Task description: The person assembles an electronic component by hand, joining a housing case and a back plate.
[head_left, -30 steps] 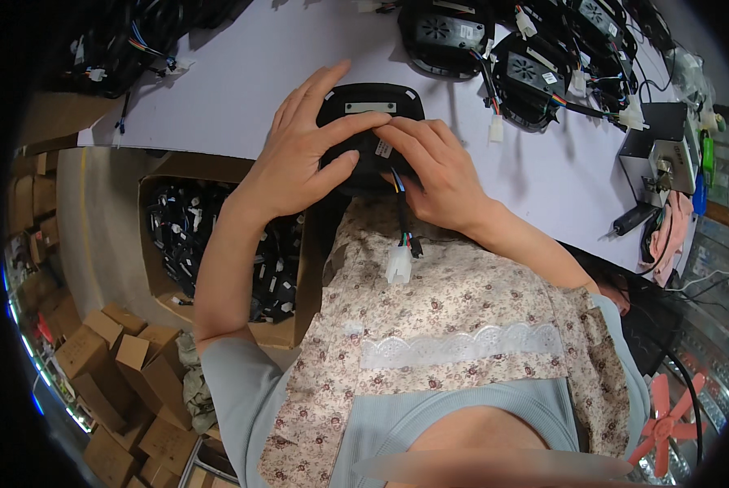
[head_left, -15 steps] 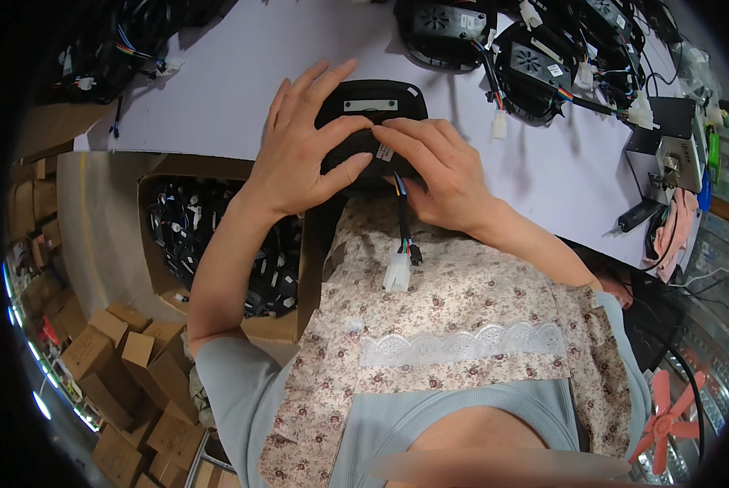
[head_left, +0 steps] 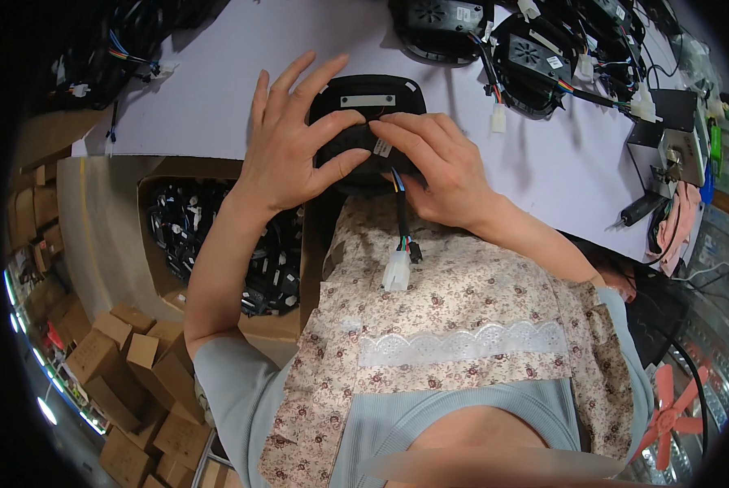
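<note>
A rounded black plastic housing (head_left: 409,88) lies at the table's near edge, back up, with a pale metal strip (head_left: 368,101) across its far part. My left hand (head_left: 287,150) presses thumb and index finger on its back from the left, the other fingers raised and spread. Around its right side bends my right hand (head_left: 441,167), index fingertip close to the left one, thumb low by the near edge. Whether a small part lies between the fingertips is hidden. A wire bundle (head_left: 402,210) runs from the housing toward my apron and ends in a white connector (head_left: 397,270).
Several similar black housings (head_left: 531,55) with wires lie at the far right. A dark cable pile (head_left: 96,61) sits far left. A carton (head_left: 254,325) of black parts stands below the table's left. At right are a metal box device (head_left: 680,150) and a pink cloth (head_left: 680,224).
My left hand has shifted slightly to the left, its raised fingers a little farther from the housing. The housing has moved a touch left and away; my right hand stays nearly in place.
</note>
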`<state>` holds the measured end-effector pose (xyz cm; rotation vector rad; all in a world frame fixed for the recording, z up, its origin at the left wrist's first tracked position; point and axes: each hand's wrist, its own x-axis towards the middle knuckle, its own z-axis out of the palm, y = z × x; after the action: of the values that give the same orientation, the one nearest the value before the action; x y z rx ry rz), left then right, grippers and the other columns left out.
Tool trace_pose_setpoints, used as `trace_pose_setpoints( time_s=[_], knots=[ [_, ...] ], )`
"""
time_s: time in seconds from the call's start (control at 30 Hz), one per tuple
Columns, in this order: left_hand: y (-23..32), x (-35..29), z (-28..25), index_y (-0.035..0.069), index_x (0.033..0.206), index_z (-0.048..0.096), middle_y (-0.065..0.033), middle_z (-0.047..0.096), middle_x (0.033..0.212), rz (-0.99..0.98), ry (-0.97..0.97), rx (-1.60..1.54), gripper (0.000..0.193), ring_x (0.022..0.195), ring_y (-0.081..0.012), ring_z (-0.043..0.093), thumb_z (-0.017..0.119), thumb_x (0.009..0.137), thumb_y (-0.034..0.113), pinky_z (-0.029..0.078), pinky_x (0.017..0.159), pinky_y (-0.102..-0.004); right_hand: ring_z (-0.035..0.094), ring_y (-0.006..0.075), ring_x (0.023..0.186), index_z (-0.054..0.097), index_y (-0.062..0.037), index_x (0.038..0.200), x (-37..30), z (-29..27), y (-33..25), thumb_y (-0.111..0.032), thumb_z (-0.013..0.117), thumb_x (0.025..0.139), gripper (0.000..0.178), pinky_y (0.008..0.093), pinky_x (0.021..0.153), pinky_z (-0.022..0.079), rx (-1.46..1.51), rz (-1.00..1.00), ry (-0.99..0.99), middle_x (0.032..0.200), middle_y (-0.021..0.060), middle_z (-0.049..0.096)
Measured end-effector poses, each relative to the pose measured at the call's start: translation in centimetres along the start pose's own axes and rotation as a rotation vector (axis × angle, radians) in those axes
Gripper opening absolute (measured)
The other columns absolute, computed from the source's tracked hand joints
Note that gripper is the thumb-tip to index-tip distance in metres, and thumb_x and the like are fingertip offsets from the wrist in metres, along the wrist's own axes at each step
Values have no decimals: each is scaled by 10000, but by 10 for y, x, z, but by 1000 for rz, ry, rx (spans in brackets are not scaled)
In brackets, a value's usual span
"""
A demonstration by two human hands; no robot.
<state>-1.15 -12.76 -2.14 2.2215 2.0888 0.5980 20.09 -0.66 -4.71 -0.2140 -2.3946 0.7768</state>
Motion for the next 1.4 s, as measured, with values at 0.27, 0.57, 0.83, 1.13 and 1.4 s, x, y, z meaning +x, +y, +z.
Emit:
trace_pose_setpoints(
  time_s=[0.27, 0.57, 0.83, 1.13, 1.4],
  knots=[
    [-5, -11, 6, 145, 1119, 697, -128, 429, 1537, -117, 62, -198, 435, 1438, -384, 363, 817, 797, 411, 309, 1162, -602, 557, 336, 1064, 582, -58, 1339, -2, 0, -1, 12, 721, 672, 686, 412, 912, 510, 20, 82, -75, 1278, 104, 598],
    [1, -29, 11, 73, 1424, 497, -148, 409, 1514, -394, 174, -312, 859, 1386, -365, 403, 846, 766, 503, 385, 1120, -483, 552, 346, 1091, 595, -85, 1355, 2, 1, 0, 7, 749, 698, 681, 424, 948, 486, 40, 108, -96, 1294, 95, 613],
    [8, -26, 10, 3, 1416, 504, -175, 486, 1444, -420, 45, -264, 795, 1341, -376, 451, 840, 810, 392, 347, 1151, -452, 541, 379, 1132, 577, -55, 1373, 4, -9, -4, 66, 686, 710, 682, 453, 985, 469, -70, 129, -120, 1337, 153, 592],
    [44, -29, -2, -2, 1461, 354, -148, 599, 1273, -742, 81, -1182, 705, 1118, -205, 635, 749, 879, 37, 515, 970, -317, 561, 351, 1121, 589, -57, 1356, -11, -4, -5, 13, 721, 716, 657, 430, 933, 510, 108, 52, -48, 1317, 130, 586],
    [25, 8, -39, -34, 1484, 391, -162, 598, 1327, -634, 187, -1352, 717, 1206, -242, 614, 736, 867, 85, 482, 1053, -361, 605, 299, 1015, 688, -102, 1234, -31, -57, -9, 50, 690, 763, 494, 383, 877, 516, 136, -135, 274, 1245, 128, 608]
  ],
)
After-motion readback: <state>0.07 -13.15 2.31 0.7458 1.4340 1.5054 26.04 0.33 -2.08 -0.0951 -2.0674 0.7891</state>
